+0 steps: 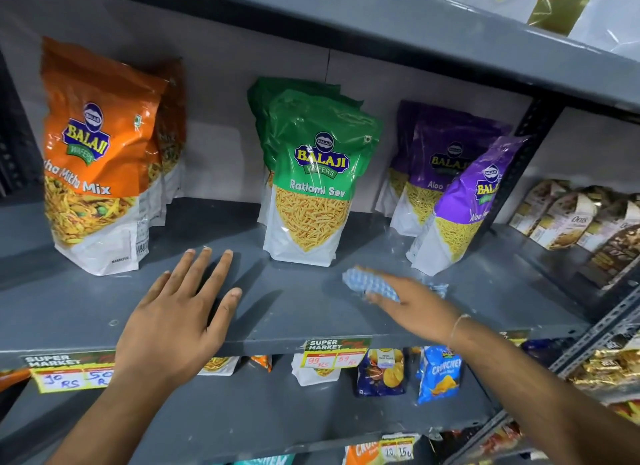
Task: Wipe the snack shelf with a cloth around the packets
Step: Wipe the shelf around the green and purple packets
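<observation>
The blue-and-white checked cloth [372, 286] lies bunched on the grey snack shelf [294, 312], just in front of the green Ratlami Sev packet [310, 187] and a little to its right. The right hand [415, 303] presses down on it, fingers closed over the folds, though the hand is blurred and the exact grip is hard to read. To the left of that green packet the left hand [180, 312] rests flat on the bare shelf, fingers spread apart and holding nothing.

The cloth looks soft and limp, likely to bunch and slide easily on painted metal, so a flat palm over its middle would seem the best hold. The packets look light and crinkly and would probably tip at a nudge.

All three brands read "Balaji Wafers": the orange packet [100, 173], far left of the green one, ends in "Mitha Mix", and the purple packet [464, 208] on its right begins "Aloo". Below the green packet a price tag [336, 353] reads "Super Market", with 99 RS and 59 handwritten.
</observation>
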`<act>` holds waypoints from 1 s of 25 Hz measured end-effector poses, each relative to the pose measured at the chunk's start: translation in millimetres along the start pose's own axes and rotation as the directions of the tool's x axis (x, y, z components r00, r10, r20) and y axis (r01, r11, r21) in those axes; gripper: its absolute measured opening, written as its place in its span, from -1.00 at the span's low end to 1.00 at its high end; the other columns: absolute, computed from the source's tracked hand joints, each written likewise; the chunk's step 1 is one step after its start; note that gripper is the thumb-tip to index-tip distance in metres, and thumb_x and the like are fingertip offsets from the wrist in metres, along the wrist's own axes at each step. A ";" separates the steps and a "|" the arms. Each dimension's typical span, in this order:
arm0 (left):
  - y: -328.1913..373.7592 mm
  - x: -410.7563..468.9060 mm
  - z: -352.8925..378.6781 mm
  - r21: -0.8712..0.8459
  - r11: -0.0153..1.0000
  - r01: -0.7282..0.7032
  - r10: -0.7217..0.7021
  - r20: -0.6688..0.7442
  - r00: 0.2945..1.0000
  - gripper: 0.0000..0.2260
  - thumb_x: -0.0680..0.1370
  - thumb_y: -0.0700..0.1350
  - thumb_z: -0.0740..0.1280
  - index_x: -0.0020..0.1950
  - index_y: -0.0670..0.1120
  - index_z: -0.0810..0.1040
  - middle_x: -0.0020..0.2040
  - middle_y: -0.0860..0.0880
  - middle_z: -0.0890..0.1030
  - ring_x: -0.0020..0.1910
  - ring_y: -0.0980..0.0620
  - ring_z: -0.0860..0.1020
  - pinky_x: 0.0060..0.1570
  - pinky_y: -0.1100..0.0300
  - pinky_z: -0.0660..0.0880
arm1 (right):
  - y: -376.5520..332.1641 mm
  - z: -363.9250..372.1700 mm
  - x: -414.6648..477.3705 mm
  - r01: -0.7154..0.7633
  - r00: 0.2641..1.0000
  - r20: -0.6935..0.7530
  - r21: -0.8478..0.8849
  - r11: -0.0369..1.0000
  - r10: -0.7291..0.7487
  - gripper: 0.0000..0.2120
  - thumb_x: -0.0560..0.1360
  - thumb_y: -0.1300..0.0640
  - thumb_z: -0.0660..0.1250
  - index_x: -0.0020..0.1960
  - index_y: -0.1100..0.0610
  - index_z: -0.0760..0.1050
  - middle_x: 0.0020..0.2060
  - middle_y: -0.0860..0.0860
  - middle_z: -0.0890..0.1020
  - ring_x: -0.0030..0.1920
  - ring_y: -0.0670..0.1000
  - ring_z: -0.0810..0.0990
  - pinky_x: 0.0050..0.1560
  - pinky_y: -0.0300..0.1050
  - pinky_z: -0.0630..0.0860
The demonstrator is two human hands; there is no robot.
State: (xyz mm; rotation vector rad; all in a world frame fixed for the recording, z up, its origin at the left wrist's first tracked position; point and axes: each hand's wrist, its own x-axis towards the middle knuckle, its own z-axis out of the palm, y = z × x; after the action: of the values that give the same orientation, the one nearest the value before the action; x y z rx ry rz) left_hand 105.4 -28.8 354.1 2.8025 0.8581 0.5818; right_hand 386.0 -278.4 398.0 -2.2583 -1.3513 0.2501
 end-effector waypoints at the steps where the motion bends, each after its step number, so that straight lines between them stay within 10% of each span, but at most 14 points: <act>1: 0.1 0.4 -0.1 0.002 1.000 -0.001 0.001 0.003 1.000 -0.38 0.63 0.38 -0.28 0.69 0.26 -0.13 0.74 0.11 0.01 0.71 0.10 -0.17 0.69 0.01 -0.01 | 0.9 -6.4 7.8 -0.006 0.995 -0.099 -0.019 1.000 0.004 -0.54 0.64 0.02 0.29 0.53 -0.12 0.37 0.45 -0.22 0.46 0.45 -0.18 0.43 0.52 -0.12 0.30; 8: 0.9 -1.7 -1.2 -0.011 1.000 0.010 -0.010 0.011 1.000 -0.38 0.64 0.37 -0.26 0.70 0.24 -0.07 0.74 0.09 0.04 0.72 0.10 -0.14 0.69 -0.01 0.01 | 32.2 -6.8 43.1 -0.113 0.992 0.058 0.006 0.994 0.113 -0.53 0.64 -0.09 0.26 0.54 -0.21 0.30 0.54 -0.16 0.37 0.52 -0.08 0.34 0.55 -0.09 0.19; 16: -2.8 1.6 3.3 -0.008 1.000 0.025 -0.025 -0.002 1.000 -0.39 0.67 0.32 -0.23 0.72 0.19 0.00 0.74 0.03 0.12 0.73 0.03 -0.05 0.69 -0.06 0.08 | -39.7 38.9 -28.7 -0.175 0.936 -0.301 0.046 0.983 0.181 -0.65 0.65 0.02 0.25 0.42 -0.06 0.45 0.33 -0.08 0.59 0.33 0.04 0.52 0.36 -0.09 0.39; 25: -6.1 9.0 0.6 -0.094 0.988 0.119 -0.112 0.074 0.991 -0.35 0.63 0.20 -0.24 0.73 0.07 -0.15 0.75 0.06 -0.05 0.72 0.10 -0.14 0.70 0.06 -0.10 | -63.1 45.5 2.5 -0.216 0.928 -0.283 0.126 0.968 0.244 -0.56 0.66 0.07 0.24 0.53 -0.04 0.33 0.45 -0.01 0.49 0.48 0.03 0.41 0.40 -0.17 0.30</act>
State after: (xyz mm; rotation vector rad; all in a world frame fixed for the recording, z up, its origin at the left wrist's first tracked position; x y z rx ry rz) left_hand 109.3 -18.7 354.9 2.6473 0.9435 0.4928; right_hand 320.2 -237.4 390.4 -2.2668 -0.9030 0.0458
